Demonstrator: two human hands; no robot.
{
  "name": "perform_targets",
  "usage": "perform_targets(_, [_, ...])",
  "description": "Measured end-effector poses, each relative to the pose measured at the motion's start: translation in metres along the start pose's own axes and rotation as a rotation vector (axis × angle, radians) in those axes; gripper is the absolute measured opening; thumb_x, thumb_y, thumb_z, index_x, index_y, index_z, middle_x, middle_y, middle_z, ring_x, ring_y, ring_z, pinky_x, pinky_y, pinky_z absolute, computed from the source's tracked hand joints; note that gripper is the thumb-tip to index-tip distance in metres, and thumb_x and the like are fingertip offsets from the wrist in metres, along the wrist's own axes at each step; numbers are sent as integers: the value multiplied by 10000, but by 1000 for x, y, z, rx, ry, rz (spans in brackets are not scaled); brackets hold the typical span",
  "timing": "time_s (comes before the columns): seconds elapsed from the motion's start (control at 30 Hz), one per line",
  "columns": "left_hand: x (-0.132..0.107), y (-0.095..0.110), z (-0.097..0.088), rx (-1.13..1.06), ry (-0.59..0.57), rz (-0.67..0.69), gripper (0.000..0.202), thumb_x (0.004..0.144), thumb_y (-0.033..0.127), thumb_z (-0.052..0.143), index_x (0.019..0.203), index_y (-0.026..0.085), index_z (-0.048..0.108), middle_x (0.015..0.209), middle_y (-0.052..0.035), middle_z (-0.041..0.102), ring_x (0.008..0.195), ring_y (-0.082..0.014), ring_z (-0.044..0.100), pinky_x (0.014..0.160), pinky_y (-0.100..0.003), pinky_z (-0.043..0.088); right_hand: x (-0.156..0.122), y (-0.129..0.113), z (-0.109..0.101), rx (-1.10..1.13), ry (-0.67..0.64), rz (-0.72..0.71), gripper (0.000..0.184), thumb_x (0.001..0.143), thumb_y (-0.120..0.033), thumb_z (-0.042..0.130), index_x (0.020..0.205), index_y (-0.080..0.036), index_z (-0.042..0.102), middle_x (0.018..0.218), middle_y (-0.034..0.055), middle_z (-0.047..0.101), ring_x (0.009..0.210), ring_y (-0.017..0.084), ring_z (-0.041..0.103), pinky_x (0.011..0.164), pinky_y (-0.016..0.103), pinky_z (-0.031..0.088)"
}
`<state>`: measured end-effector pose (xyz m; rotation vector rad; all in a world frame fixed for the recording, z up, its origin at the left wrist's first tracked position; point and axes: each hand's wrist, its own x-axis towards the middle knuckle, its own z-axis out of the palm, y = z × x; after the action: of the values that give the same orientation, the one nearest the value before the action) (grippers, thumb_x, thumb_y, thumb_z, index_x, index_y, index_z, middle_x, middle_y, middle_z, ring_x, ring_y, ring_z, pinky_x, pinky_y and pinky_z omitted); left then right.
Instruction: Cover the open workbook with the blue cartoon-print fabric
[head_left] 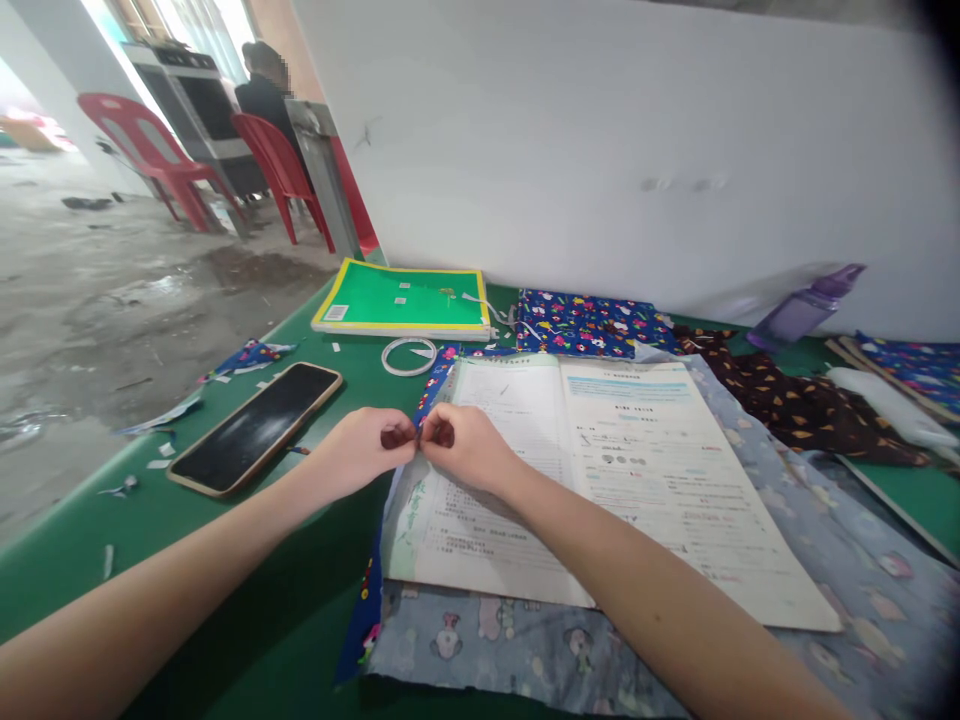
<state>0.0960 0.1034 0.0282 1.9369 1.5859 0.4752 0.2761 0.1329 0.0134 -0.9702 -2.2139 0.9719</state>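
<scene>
An open textbook (pixel 645 480) with printed pages lies on a piece of patterned cloth (pixel 487 640), pale greyish on the side facing up and dark blue along its left border. My left hand (pixel 371 440) and my right hand (pixel 465 445) meet at the book's left edge. Thumb and fingers of each are pinched on the cloth's edge there, the fingertips nearly touching. The bit between the fingertips is mostly hidden. Left of my hands lies a smartphone (pixel 255 430) with a dark screen. Just beyond them sits a roll of clear tape (pixel 409 356).
A green book with a yellow border (pixel 409 298), blue patterned cloth (pixel 585 322), brown patterned cloth (pixel 795 390) and a purple spray bottle (pixel 802 310) lie near the white wall. Scraps (pixel 161 415) litter the left side. Beyond are red chairs (pixel 150 145) and a seated person (pixel 266 90).
</scene>
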Motion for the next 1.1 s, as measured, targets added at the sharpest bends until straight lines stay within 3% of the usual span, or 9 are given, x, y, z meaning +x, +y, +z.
perform_targets(1.1, [0,4,2,21,15,23,147,714,305,521,736,180,595,634,16,600,581,-130,542,543,-229,378,-1,-1,-1,11,0,-11,30,722,-178,544,740,-198,557,729,-24,632,623,101,535,620,231,386])
